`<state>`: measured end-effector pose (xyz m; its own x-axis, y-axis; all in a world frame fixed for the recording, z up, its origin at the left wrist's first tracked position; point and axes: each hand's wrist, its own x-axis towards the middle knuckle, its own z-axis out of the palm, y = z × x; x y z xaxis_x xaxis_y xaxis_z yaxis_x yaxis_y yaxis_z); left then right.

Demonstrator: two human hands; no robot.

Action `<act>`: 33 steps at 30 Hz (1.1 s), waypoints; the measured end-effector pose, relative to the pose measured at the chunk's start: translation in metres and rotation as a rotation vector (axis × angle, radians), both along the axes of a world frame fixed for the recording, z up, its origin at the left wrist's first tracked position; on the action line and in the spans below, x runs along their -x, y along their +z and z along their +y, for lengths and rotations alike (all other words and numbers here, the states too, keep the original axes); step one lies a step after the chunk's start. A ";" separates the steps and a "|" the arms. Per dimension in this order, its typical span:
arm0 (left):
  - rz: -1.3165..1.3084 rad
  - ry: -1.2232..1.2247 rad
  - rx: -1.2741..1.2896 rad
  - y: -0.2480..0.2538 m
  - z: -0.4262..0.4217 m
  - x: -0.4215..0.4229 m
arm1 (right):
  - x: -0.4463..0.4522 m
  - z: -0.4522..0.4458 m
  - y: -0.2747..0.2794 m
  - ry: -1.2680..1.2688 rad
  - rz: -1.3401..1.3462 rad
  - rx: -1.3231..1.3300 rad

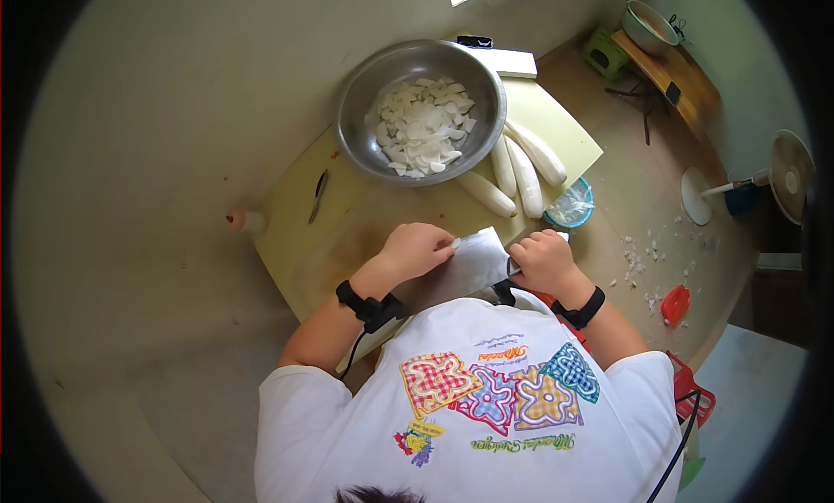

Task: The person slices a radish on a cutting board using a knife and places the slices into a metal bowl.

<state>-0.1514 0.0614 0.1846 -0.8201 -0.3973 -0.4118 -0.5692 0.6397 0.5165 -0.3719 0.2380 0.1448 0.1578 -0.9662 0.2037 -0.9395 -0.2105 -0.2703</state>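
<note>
My right hand is wrapped around the handle of a broad cleaver, whose blade points left across the table's near edge. At the blade's left side, my left hand has its fingers bent together over a small white radish piece; part of the grip is hidden. Beyond the hands stands a large metal bowl holding many white radish slices. Several peeled white radishes lie to the bowl's right. A slim dark-handled tool, seemingly a peeler, rests left of the bowl.
The pale yellow table stands against a wall. Right of it, a blue-rimmed basin holds peelings. Scraps and a red object lie on the floor near a standing fan. A wooden bench bears a basin farther back.
</note>
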 end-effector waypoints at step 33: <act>0.474 1.318 -0.263 -0.191 0.005 -0.185 | -0.019 -0.007 -0.043 -0.279 -0.343 -0.453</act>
